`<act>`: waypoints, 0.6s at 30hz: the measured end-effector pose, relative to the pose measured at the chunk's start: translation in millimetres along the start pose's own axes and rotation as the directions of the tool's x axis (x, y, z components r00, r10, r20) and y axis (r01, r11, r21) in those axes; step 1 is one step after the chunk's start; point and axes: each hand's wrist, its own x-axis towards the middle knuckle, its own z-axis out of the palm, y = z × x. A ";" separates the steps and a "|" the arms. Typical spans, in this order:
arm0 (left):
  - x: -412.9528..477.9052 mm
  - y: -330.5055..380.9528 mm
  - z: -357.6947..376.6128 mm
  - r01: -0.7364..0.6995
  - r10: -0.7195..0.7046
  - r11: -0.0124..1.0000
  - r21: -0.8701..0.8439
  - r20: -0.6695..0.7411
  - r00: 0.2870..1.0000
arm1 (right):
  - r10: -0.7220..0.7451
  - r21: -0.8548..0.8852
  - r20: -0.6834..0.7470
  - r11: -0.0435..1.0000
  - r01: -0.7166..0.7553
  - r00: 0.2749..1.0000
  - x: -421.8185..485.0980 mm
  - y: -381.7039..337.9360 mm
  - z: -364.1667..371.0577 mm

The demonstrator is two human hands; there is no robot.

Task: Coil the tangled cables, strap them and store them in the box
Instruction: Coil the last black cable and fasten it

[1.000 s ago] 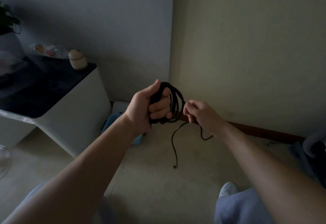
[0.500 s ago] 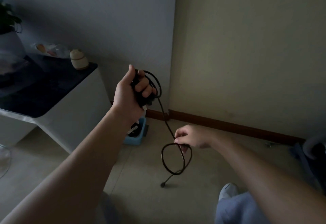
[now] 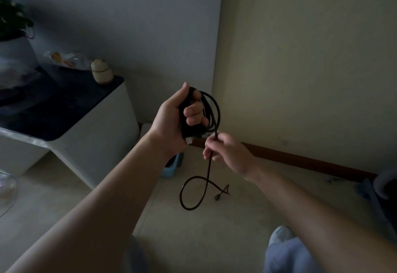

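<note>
My left hand (image 3: pixel 176 120) grips a bundle of coiled black cable (image 3: pixel 214 111) at chest height, with a pale connector sticking out below the fist. My right hand (image 3: pixel 225 150) sits just below and to the right, pinching the free strand that runs down from the coil. Below it the strand hangs in a loose loop (image 3: pixel 193 193), and its plug end lies near the floor. A light blue box (image 3: pixel 171 167) stands on the floor behind my left forearm, mostly hidden.
A white cabinet with a dark top (image 3: pixel 71 122) stands at the left, carrying a small pale jar (image 3: pixel 102 72) and a potted plant (image 3: pixel 12 36). Walls meet in a corner straight ahead, with a brown baseboard (image 3: pixel 300 161). My knee and shoe (image 3: pixel 281 236) show at the bottom right.
My right hand rose from low near the floor up to just under the coil, sliding along the strand. The left hand lowered and shifted slightly right, and the coil gained a turn.
</note>
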 end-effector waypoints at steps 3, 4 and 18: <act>0.6 -0.6 -1.3 -0.020 0.022 0.999 0.034 -0.045 0.999 | -0.063 0.232 -0.123 0.969 0.090 0.990 0.9 -5.6 -4.6; 1.1 -0.5 -2.1 -0.039 0.042 0.998 0.050 -0.073 0.996 | -0.068 0.209 -0.160 0.973 0.101 0.985 1.7 -5.8 -5.4; 19.7 -20.7 -20.1 -0.203 0.416 0.730 0.653 -0.189 0.890 | -0.078 -0.143 0.111 0.985 0.094 0.991 -14.1 -23.3 12.1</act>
